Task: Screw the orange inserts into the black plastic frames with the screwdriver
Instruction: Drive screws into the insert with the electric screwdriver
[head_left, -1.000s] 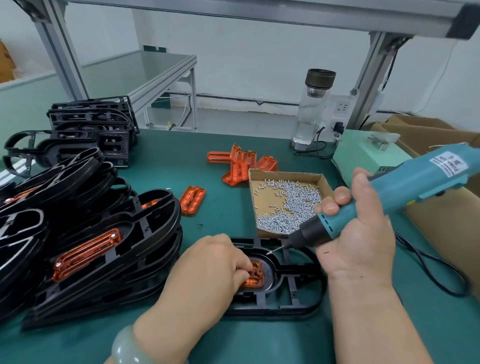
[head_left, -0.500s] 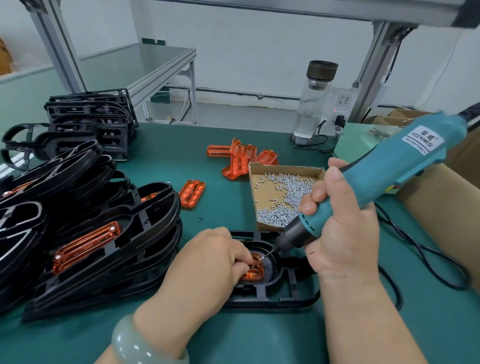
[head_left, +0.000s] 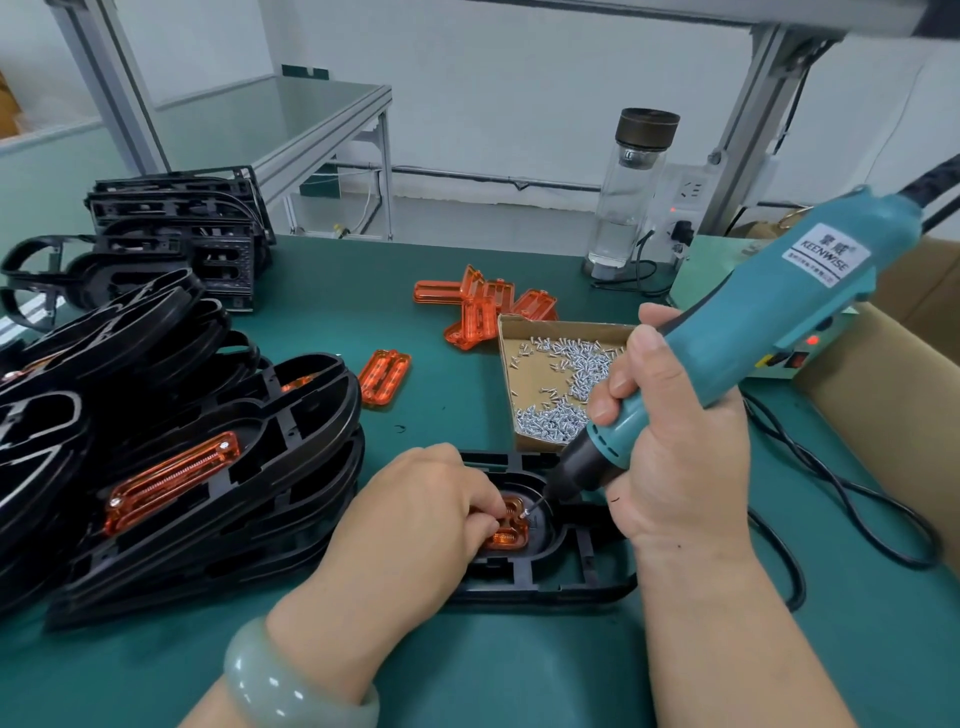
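Note:
A black plastic frame (head_left: 582, 577) lies flat on the green bench in front of me. An orange insert (head_left: 511, 530) sits in its round recess. My left hand (head_left: 415, 514) covers the insert's left part and pinches it down with its fingertips. My right hand (head_left: 670, 467) grips a teal electric screwdriver (head_left: 753, 332), tilted down to the left. Its bit tip, with a screw on it, touches the insert's upper right corner.
A cardboard tray of screws (head_left: 556, 384) stands just behind the frame. Loose orange inserts (head_left: 483, 306) lie behind it, one more (head_left: 384, 375) to the left. Stacked black frames (head_left: 171, 467) fill the left side. A glass bottle (head_left: 631, 192), power unit and cardboard box (head_left: 883, 415) stand right.
The screwdriver has swung steeper and come down to the left, so its bit now rests on the insert. My left hand has stayed on the insert.

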